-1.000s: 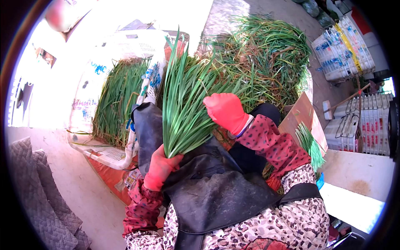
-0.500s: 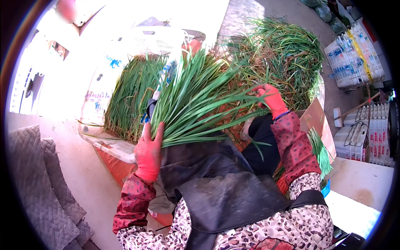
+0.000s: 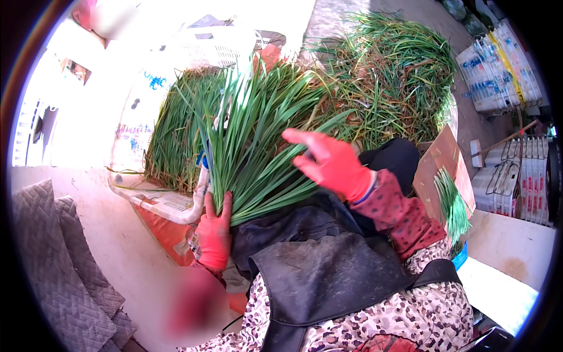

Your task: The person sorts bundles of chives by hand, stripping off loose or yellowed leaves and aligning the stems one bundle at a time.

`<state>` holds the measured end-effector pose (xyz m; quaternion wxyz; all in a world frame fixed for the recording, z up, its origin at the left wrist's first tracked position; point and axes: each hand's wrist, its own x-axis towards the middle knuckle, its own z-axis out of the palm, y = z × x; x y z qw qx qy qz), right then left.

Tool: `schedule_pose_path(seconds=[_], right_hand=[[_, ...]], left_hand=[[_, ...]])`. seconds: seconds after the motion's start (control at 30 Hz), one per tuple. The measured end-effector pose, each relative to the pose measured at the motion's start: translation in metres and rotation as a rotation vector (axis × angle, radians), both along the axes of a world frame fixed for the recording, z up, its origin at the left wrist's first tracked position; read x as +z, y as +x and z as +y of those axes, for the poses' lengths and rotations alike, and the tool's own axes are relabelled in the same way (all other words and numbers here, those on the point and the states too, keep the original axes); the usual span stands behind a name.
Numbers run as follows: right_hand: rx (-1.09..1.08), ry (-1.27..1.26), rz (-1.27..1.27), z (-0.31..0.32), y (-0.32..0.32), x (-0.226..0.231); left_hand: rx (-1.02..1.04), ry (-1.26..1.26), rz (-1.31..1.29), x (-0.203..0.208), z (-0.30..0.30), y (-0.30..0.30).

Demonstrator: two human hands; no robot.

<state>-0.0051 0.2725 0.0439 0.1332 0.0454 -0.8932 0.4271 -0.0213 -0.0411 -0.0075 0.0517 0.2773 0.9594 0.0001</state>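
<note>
A fanned bunch of garlic chives [image 3: 252, 146] lies over my lap and the dark apron [image 3: 346, 264], its long green leaves pointing away from me. My left hand [image 3: 214, 237], in a red glove, is closed around the gathered end of the bunch. My right hand [image 3: 334, 164], also red-gloved, hovers at the right edge of the leaves with index finger and thumb apart; nothing shows in it. Beyond, more chives [image 3: 176, 135] fill a white crate [image 3: 182, 216] on the left. At the far right lies a big loose heap of chives [image 3: 399, 76] with brown bits mixed in.
Beside my right arm, a small bundle of green stems [image 3: 451, 205] rests against a cardboard piece [image 3: 435, 155]. White crates [image 3: 498, 73] are stacked farther right, with more white crates [image 3: 510, 188] below them. Grey quilted cloth [image 3: 53, 258] hangs at the left.
My right hand has let go of the leaf tips, moving left and nearer over the bunch. My left hand has lowered slightly with the chives, whose leaves now stand more upright.
</note>
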Motion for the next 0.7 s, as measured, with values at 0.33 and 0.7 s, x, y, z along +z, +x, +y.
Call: schedule_pose_path(seconds=[0.33,0.7], right_hand=[[-0.209,0.758,-0.742,0.122,0.029,-0.118],[0.402,0.160,0.131,-0.037,-0.088,0.069]], left_hand=[[-0.053,-0.013,-0.012,0.000,-0.012,-0.003],[-0.457,0.048,0.298,0.045,0.010,-0.042]])
